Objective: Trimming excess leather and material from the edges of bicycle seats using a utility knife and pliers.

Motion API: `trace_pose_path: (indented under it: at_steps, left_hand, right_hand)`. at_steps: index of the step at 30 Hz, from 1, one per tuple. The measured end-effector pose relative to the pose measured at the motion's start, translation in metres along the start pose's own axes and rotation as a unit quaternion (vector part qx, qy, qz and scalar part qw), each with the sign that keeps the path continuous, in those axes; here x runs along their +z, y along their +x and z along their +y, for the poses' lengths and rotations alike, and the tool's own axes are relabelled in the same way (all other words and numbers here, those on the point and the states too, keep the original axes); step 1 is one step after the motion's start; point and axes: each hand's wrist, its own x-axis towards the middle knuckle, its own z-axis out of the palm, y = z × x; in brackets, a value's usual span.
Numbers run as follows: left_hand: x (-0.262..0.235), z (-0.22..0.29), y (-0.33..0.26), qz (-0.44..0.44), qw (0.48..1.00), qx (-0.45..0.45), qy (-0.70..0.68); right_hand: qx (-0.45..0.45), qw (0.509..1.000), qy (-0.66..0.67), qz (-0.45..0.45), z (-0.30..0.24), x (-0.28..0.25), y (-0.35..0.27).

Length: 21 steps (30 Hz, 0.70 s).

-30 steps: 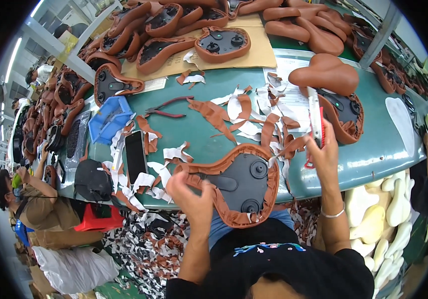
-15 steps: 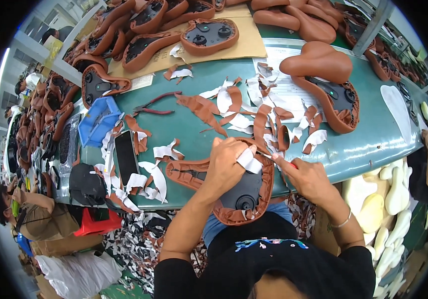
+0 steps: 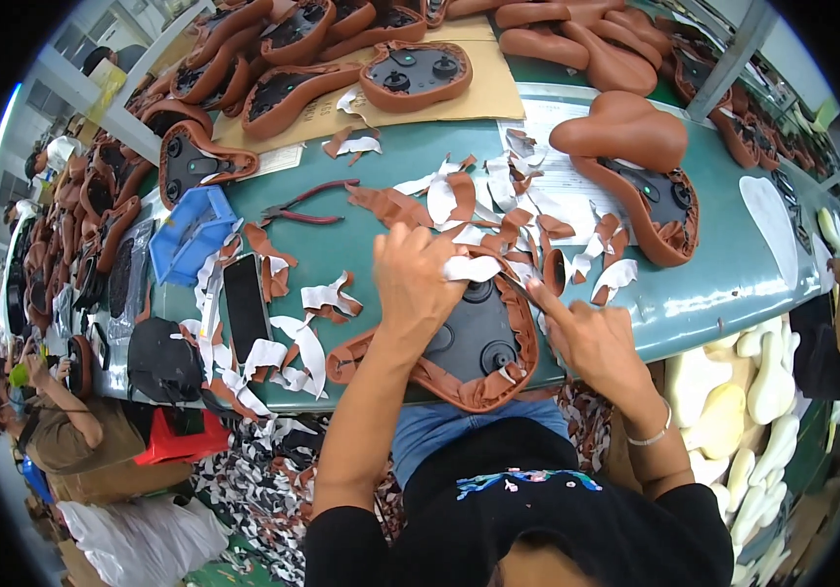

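Observation:
A bicycle saddle lies upside down at the table's near edge, its dark plastic base facing up and its brown cover folded in around the rim. My left hand is closed on a trimming strip with a white underside, at the saddle's far rim. My right hand is closed round a knife, its index finger stretched along it. The thin blade touches the far right rim; the handle is mostly hidden in my palm. Brown and white offcuts lie just beyond the saddle.
Red-handled pliers, a phone and a blue plastic tray lie to the left. Two stacked saddles sit on the right; more saddles are piled at the back. A co-worker is at far left.
My left hand has moved left and away from me with the strip. The saddle has shifted away from me and turned slightly. My right hand has moved slightly nearer the rim.

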Motion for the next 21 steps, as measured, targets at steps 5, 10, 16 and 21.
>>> trace_pose_path:
  at_steps: [5, 10, 16, 21]
  left_hand:
    - [0.010, -0.030, -0.008, 0.197, 0.782, -0.330, -0.491]
    - [-0.018, 0.012, -0.042, 0.199, 0.577, -0.448, -0.654]
    - [-0.070, 0.016, -0.085, 0.107, 0.689, -0.319, -0.641]
    - [-0.172, -0.058, -0.072, 0.417, 0.441, -0.032, -0.794]
  right_hand:
    - [0.004, 0.998, -0.025, -0.065, -0.011, -0.016, -0.031]
    - [-0.153, 0.985, -0.061, -0.047, 0.052, -0.022, 0.039]
    - [-0.297, 0.941, -0.128, -0.098, 0.055, -0.028, 0.056]
    - [-0.169, 0.959, -0.159, -0.162, 0.033, -0.040, -0.021]
